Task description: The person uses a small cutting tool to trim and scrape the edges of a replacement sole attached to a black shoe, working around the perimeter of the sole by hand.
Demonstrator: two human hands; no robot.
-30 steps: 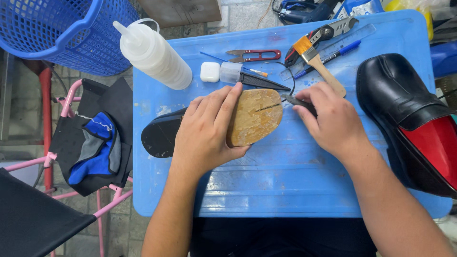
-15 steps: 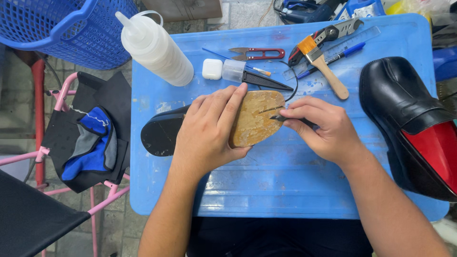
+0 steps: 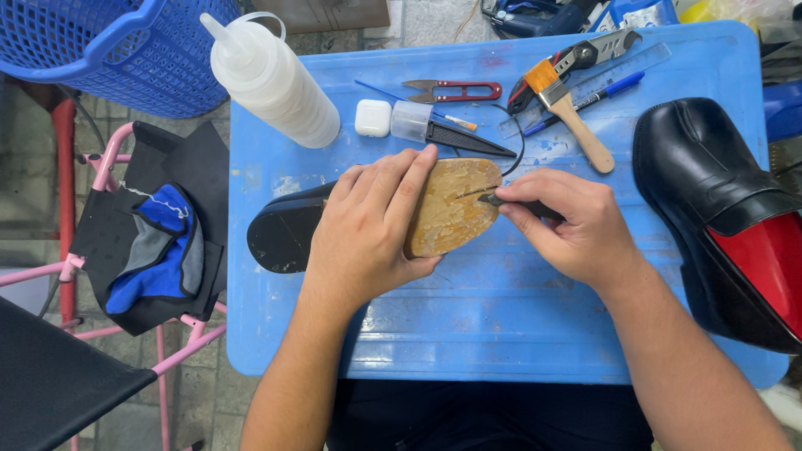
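Note:
A black shoe lies sole-up on the blue plastic table (image 3: 468,334), its tan leather sole (image 3: 455,205) facing me and its black heel (image 3: 280,238) to the left. My left hand (image 3: 372,230) presses flat on the sole, fingers spread toward the toe. My right hand (image 3: 568,225) grips a small dark knife (image 3: 494,199) whose tip sits in a cut line on the sole near the toe.
At the table's far side lie a white squeeze bottle (image 3: 271,79), a small white case (image 3: 373,118), red thread snips (image 3: 451,88), a brush (image 3: 572,113), a ruler and pen. A second black shoe with red lining (image 3: 718,209) lies at right. A blue basket (image 3: 109,50) stands at left.
My right hand has shifted left along the sole's toe edge, drawing the knife tip further into the cut. My left hand stays pressed on the sole.

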